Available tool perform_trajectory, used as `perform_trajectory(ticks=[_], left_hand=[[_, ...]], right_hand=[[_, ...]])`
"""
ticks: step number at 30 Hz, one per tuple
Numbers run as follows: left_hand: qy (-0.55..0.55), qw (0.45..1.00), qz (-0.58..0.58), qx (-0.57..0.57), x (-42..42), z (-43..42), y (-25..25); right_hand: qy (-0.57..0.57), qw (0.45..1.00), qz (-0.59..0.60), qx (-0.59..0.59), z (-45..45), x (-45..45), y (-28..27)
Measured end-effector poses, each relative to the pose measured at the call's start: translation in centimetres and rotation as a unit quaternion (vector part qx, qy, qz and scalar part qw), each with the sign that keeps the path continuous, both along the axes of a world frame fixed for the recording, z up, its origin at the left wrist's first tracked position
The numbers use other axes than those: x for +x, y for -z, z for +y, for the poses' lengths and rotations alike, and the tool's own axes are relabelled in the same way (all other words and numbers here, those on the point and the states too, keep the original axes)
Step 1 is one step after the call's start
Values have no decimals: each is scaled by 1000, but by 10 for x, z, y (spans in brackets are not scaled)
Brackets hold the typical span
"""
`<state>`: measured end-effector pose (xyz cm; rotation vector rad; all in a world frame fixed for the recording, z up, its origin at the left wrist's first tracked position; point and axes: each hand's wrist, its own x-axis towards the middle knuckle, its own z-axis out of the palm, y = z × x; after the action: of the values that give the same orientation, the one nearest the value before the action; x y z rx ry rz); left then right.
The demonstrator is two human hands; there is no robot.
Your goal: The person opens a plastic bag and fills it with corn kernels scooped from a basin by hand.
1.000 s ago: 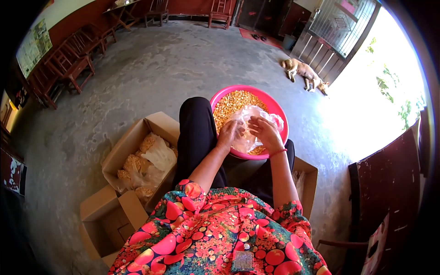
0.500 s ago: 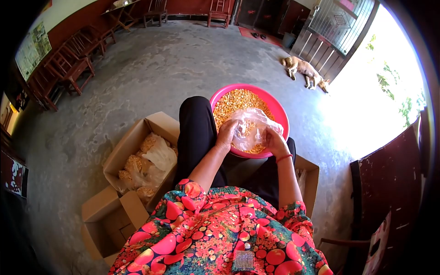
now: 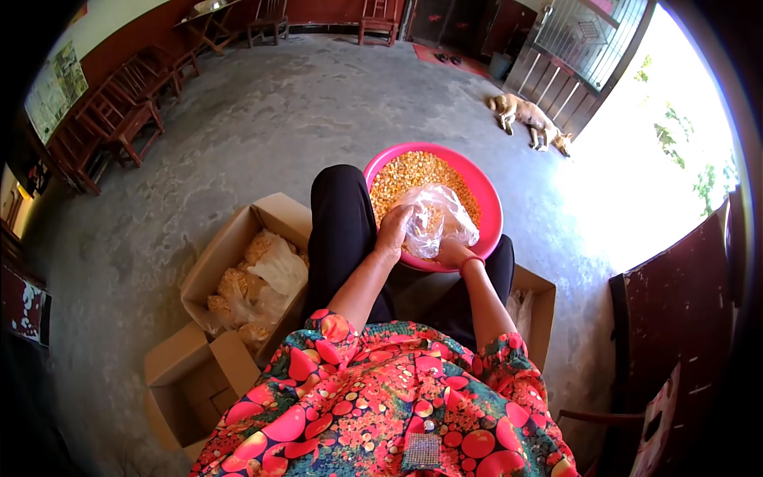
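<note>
- The left grip (image 3: 393, 230) is pinching the near-left edge of a clear plastic bag (image 3: 439, 215).
- The right grip (image 3: 455, 253) is reaching to the bag's lower right side; plastic is covering its fingers, so I cannot tell whether they are closing on anything.
- The bag is hanging over the near part of a pink basin (image 3: 491, 195); kernels are showing through it, though whether they are lying inside or beneath is unclear.
- Loose yellow kernels (image 3: 409, 173) are filling much of the basin, which is sitting at the person's knees.
- To the left, a cardboard box (image 3: 282, 213) is holding plastic bags of kernels, and a smaller carton (image 3: 176, 350) is standing open beside it.
- Farther off, a dog (image 3: 524, 115) is lying on the floor (image 3: 238, 119).
</note>
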<state>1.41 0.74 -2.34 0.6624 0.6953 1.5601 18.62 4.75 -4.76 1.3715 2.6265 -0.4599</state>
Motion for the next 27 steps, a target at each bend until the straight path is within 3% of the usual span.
perform_trajectory(ticks=[6, 12, 13, 15, 19, 21, 22, 23, 24, 25, 27], left_hand=[[10, 1000, 24, 9, 0, -4, -6], [-4, 1000, 24, 2, 2, -5, -6], [-6, 1000, 22, 2, 3, -5, -6], [-8, 1000, 21, 3, 2, -6, -7], [-9, 1000, 24, 2, 2, -5, -6], [-11, 1000, 19, 1, 2, -4, -5], [-10, 1000, 21, 2, 2, -4, -5], [-8, 1000, 24, 3, 2, -5, -6], [-9, 1000, 23, 3, 2, -5, -7], [-17, 999, 30, 8, 3, -5, -7], [-25, 999, 37, 13, 3, -6, -8]], right_hand=[[9, 997, -62, -33, -14, -12, -29], [30, 996, -78, -30, -12, -16, -21], [30, 996, -77, -30, -3, -11, 0], [-78, 992, 82, 56, 24, 6, 59], [-126, 974, 111, 150, 14, 8, 40], [-8, 952, 304, 1, -6, -2, -6], [32, 985, 144, -95, 1, 3, -19], [32, 985, 143, -95, 1, 6, -25], [183, 895, 295, -281, 1, 9, -30], [318, 726, 421, -441, 0, 11, -34], [354, 697, 453, -428, -10, 6, -47]])
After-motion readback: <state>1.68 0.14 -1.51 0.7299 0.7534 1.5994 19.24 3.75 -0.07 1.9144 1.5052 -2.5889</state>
